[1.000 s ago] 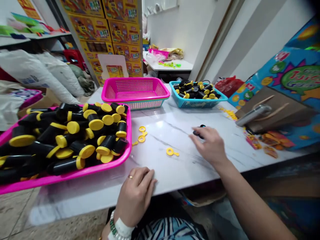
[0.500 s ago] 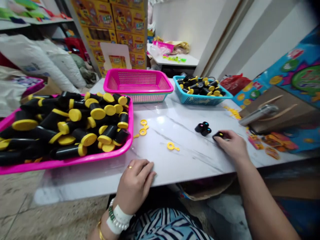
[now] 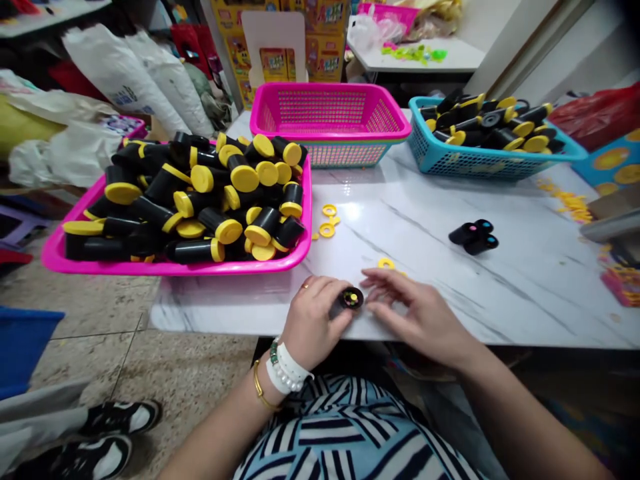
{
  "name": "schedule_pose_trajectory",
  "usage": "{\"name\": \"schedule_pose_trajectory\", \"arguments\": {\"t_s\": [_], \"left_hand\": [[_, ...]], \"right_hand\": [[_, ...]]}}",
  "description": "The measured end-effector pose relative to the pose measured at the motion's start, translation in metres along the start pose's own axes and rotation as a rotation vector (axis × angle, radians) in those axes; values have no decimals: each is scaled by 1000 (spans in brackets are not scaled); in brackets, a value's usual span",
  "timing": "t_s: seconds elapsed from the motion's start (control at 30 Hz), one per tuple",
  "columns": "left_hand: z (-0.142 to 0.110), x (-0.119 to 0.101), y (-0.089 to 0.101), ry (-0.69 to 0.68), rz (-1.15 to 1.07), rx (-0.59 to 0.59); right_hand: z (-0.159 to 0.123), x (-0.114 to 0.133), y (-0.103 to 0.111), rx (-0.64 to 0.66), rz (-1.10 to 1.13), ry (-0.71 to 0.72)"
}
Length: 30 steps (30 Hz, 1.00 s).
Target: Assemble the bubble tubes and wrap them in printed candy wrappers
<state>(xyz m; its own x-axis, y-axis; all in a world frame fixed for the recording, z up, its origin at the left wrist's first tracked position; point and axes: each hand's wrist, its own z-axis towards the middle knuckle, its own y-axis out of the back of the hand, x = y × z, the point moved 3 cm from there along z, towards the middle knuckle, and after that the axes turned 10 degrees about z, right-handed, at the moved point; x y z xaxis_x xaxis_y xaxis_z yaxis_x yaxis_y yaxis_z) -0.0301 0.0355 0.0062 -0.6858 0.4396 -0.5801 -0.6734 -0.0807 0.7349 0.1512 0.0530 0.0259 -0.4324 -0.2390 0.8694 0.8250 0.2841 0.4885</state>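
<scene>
Holding a black cylinder (image 3: 351,299), the left hand (image 3: 315,317) faces the right hand (image 3: 420,315).

Black tube (image 3: 345,300) with yellow centre (image 3: 354,297); pink tray (image 3: 200,268); turquoise basket (image 3: 465,160); grey-veined white tabletop (image 3: 425,273); blue, black-and-white-striped garment (image 3: 345,433).

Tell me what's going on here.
The person's left hand holds a small black cylinder, its yellow-centred end showing; the open right hand is close beside it. Three black cylinders sit grouped on the table to the right. A pink basket heaped with black-and-yellow pieces stands to the left.
</scene>
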Motion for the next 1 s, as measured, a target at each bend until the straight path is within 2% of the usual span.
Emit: {"name": "schedule_pose_trajectory", "arguments": {"t_s": [0.1,0.17,0.23,0.37,0.43,0.63,0.73,0.9,1.0], "left_hand": [[-1,2,1,0,-1,-4],[-1,1,1,-6,1,-13],[-1,1,0,-13,3,-14],[-2,0,0,-14,15,-13],[-2,0,0,-14,24,-14],[-4,1,0,-14,28,-41],[-6,2,1,2,36,-78],[-5,3,-1,-11,47,-40],[-2,5,-1,-20,51,-33]], "right_hand": [[16,-19,29,-176,-298,51],[21,-30,34,-182,-450,66],[18,-35,27,-129,-463,73],[-5,-26,10,-193,-296,138],[-15,-20,8,-197,-147,113],[-20,-10,8,98,345,-233],[-19,-5,3,108,527,-315],[-7,1,-13,64,536,-314],[5,1,-21,-5,529,-318]]}}
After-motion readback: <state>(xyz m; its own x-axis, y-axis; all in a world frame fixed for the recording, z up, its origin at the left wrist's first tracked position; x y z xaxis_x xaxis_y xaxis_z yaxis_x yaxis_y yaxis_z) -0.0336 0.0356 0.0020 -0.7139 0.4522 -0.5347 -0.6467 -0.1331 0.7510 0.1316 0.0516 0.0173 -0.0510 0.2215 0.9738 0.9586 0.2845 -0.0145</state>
